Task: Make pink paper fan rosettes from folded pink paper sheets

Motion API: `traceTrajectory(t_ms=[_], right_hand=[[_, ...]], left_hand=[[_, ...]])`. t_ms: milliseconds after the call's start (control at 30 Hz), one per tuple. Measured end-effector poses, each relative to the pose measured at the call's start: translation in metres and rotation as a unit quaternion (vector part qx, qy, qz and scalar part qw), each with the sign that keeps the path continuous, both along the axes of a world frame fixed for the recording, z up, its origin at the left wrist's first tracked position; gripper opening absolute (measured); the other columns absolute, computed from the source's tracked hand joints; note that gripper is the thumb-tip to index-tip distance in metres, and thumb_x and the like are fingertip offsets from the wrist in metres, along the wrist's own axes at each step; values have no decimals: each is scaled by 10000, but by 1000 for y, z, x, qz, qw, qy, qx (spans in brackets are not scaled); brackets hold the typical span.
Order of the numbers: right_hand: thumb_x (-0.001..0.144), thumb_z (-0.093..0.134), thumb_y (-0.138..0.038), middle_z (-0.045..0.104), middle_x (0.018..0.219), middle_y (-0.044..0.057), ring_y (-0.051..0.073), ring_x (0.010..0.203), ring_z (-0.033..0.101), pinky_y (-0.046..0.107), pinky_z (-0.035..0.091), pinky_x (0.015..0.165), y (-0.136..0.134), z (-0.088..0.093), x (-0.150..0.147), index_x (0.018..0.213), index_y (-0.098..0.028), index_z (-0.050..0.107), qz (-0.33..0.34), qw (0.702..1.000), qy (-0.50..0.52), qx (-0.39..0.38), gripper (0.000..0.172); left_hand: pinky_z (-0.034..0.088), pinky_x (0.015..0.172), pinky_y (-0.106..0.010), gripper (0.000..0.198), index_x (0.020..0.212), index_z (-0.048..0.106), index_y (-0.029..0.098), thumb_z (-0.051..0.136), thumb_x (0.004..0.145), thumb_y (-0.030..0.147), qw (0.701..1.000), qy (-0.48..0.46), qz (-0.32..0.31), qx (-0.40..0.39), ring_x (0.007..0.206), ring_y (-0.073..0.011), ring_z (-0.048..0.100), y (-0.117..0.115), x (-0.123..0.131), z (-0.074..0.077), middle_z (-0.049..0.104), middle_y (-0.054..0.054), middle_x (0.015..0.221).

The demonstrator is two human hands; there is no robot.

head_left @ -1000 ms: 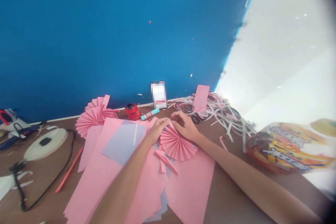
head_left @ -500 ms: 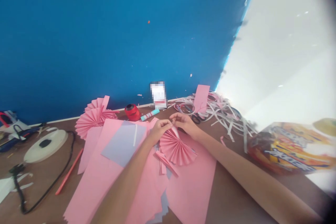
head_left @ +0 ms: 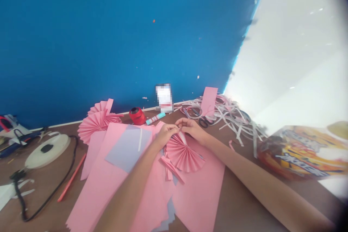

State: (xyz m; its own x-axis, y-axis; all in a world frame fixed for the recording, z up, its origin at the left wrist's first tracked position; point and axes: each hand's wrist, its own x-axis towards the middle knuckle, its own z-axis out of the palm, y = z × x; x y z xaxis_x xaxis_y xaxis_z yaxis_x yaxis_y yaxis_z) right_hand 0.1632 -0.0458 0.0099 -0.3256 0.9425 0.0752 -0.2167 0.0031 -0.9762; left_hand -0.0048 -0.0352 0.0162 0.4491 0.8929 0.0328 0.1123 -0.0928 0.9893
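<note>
A pleated pink paper fan (head_left: 186, 156) spreads toward me, its folds gathered at the far end. There my left hand (head_left: 166, 134) pinches its narrow end, fingers closed. Across from it, my right hand (head_left: 191, 130) has its fingers bent around the same end, the fingertips meeting the left ones. A whitish strip shows between the hands on the fan. Just below lie folded pink paper strips (head_left: 172, 169). Pink sheets (head_left: 198, 192) are spread underneath, with a greyish-lilac sheet (head_left: 126, 148) on top at the left.
Finished-looking pink fans (head_left: 94, 125), a red round container (head_left: 137, 116) and a glue stick (head_left: 155, 118) stand behind. Scissors (head_left: 203, 122) lie by a heap of paper strips (head_left: 231, 116). A printed plastic packet (head_left: 304, 152) is at right; a black cable (head_left: 51, 197) and red stick (head_left: 72, 177) at left.
Both hands stay at the fan's gathered end with only slight finger movement. The fan has shifted very slightly to the right.
</note>
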Motion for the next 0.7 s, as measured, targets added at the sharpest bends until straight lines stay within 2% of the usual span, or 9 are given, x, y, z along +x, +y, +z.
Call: traceTrajectory(t_ms=[167,333,467,567,700], right_hand=[[620,620,-156,650,762,-14,117,705,582,262,427,712,-2,4,0,854,-176,643,-15,1000,-8,0,236],[643,614,-180,628,751,-16,115,677,558,260,421,674,-1,0,0,901,-181,643,-10,1000,-6,19,259],[704,626,-198,550,756,-28,112,668,521,253,421,638,-5,-4,-2,965,-203,603,-81,988,-26,126,262],[769,620,-193,564,876,3,126,740,545,269,450,674,-11,-4,-4,1069,-218,564,-153,959,-67,231,306],[849,576,-176,602,908,22,135,765,583,285,482,706,-17,-1,-6,1118,-224,541,-184,926,-118,309,276]], left_hand=[[300,637,-241,201,670,657,128,627,740,314,1000,-2,-24,12,643,-114,438,-4,-2,-1,539,17,627],[301,633,-234,205,695,623,126,617,766,319,997,-46,-63,-23,655,-112,437,-4,-6,-3,530,12,665],[300,634,-230,226,680,574,135,631,763,337,996,-70,-51,-35,646,-105,425,-2,-5,-2,490,22,662],[304,634,-227,249,680,541,145,653,755,354,994,-94,-30,-50,641,-102,418,-3,-4,1,469,29,667],[322,652,-225,266,673,536,149,687,739,357,987,-141,-14,-74,660,-106,446,-5,-3,2,487,26,690]])
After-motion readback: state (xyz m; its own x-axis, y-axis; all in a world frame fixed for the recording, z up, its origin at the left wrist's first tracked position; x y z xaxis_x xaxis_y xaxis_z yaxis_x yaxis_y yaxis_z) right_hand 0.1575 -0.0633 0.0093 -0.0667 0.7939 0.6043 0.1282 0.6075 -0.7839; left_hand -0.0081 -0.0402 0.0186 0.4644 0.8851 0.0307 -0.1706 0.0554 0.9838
